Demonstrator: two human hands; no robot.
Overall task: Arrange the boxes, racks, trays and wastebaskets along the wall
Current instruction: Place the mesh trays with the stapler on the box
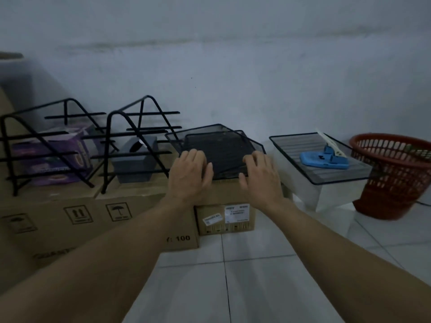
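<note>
Pale wall (pixel 233 66) and white tiled floor (pixel 245 276) frame a row of things set against the wall. Both arms reach forward. The left hand (pixel 190 174) and right hand (pixel 260 177) lie with fingers (pixel 207 172) relaxed and spread, gripping nothing, at the near edge of a stack of black mesh trays (pixel 217 148), apparently touching it. Those trays sit askew, just beyond the fingertips, on a small cardboard box (pixel 225 219) directly below the hands. Left of the left fingers, a long cardboard box (pixel 93 220) carries two black wire racks (pixel 49 141), side by side; a purple carton (pixel 56 157) sits inside the far one and a grey holder (pixel 137 159) inside the nearer one. Right of the right fingers, apart from them, a white box (pixel 326 194) bears another mesh tray (pixel 319 157) holding a blue tool (pixel 324 158). Farther right, just beside that box, stands a red wastebasket (pixel 396 173) on the floor.
</note>
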